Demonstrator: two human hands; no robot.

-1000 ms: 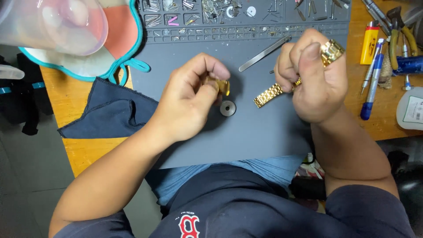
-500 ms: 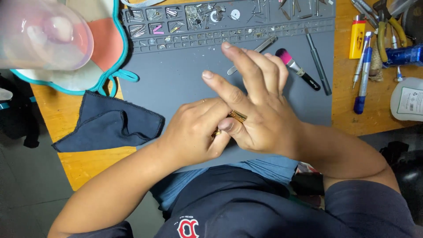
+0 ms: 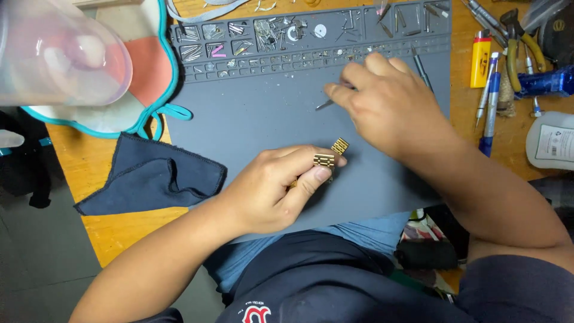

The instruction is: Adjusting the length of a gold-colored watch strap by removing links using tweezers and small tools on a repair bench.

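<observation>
A gold watch bracelet (image 3: 327, 157) is pinched in the left hand (image 3: 276, 190) over the grey mat's (image 3: 251, 113) near edge. A thin metal tool (image 3: 326, 104), perhaps tweezers, is gripped by the right hand's (image 3: 391, 101) fingertips near the mat's far edge. A dark cloth (image 3: 152, 176) lies on the desk (image 3: 81, 161) at the mat's left edge.

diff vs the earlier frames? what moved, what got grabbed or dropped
The right hand left the gold watch band and reached up the grey mat to a thin metal tool, its fingertips now on it. A second ago it held part of the band; half a second ago both hands met over it. The left hand keeps the band. The dark cloth and the tools at the right stayed put.
</observation>
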